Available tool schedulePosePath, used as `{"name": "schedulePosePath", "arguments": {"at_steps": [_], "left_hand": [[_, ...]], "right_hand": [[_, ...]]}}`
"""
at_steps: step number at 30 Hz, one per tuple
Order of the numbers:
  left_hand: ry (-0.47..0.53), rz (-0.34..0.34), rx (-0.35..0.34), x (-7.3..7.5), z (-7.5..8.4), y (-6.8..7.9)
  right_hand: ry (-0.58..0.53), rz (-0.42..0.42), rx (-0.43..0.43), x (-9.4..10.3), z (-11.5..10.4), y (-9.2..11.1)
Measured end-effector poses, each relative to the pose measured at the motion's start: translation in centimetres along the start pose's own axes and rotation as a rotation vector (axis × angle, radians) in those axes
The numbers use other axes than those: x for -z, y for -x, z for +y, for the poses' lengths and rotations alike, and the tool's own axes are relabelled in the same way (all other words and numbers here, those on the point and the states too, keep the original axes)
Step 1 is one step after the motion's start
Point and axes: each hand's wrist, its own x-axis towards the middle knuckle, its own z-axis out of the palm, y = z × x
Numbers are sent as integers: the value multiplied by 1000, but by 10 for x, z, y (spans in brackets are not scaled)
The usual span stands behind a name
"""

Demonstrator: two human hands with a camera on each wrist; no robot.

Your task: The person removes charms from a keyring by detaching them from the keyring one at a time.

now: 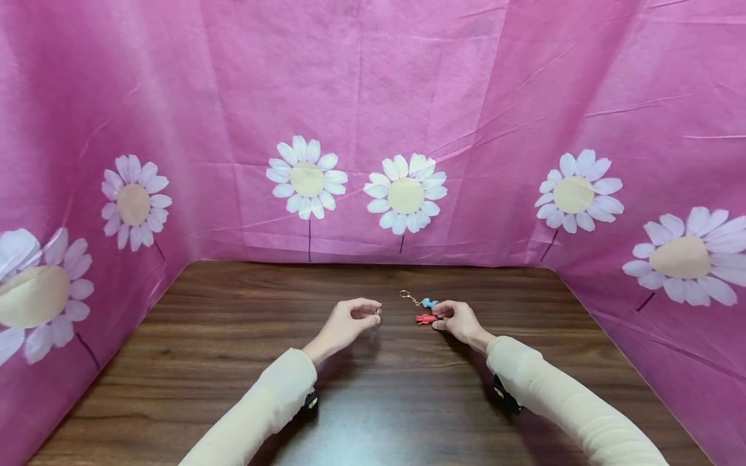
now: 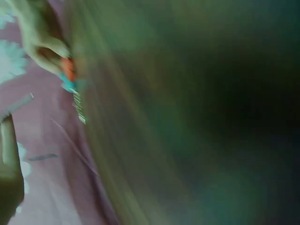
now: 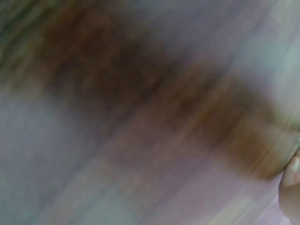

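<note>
My left hand [image 1: 344, 323] is raised over the table, pinching a small shiny metal piece [image 1: 378, 312] between thumb and fingers; its exact kind is too small to tell. To the right, my right hand [image 1: 460, 321] is low at the tabletop, with thumb and forefinger around the near end of a small red figure [image 1: 425, 319]. Just behind that lies a blue figure keychain [image 1: 429, 303], its gold chain and ring [image 1: 405, 294] stretching left. In the left wrist view the red figure [image 2: 68, 69] shows at the right hand's fingertips. The right wrist view is mostly blurred.
The brown wooden table [image 1: 221, 362] meets a pink cloth [image 1: 350, 77] with printed daisies at the back and both sides. Black wrist devices [image 1: 506, 395] sit under the light sleeves.
</note>
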Motion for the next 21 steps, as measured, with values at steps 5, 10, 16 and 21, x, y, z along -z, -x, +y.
{"name": "schedulePosePath", "arguments": {"at_steps": [5, 10, 16, 21], "left_hand": [[31, -163, 61, 14, -19, -21], [-18, -149, 83, 26, -38, -36], [-298, -34, 127, 38, -48, -41], [-421, -42, 77, 44, -54, -38]], "right_hand": [[-27, -29, 30, 3, 0, 0], [-26, -17, 51, 5, 3, -1], [0, -17, 72, 2, 2, -3], [14, -9, 53, -3, 3, 0]]}}
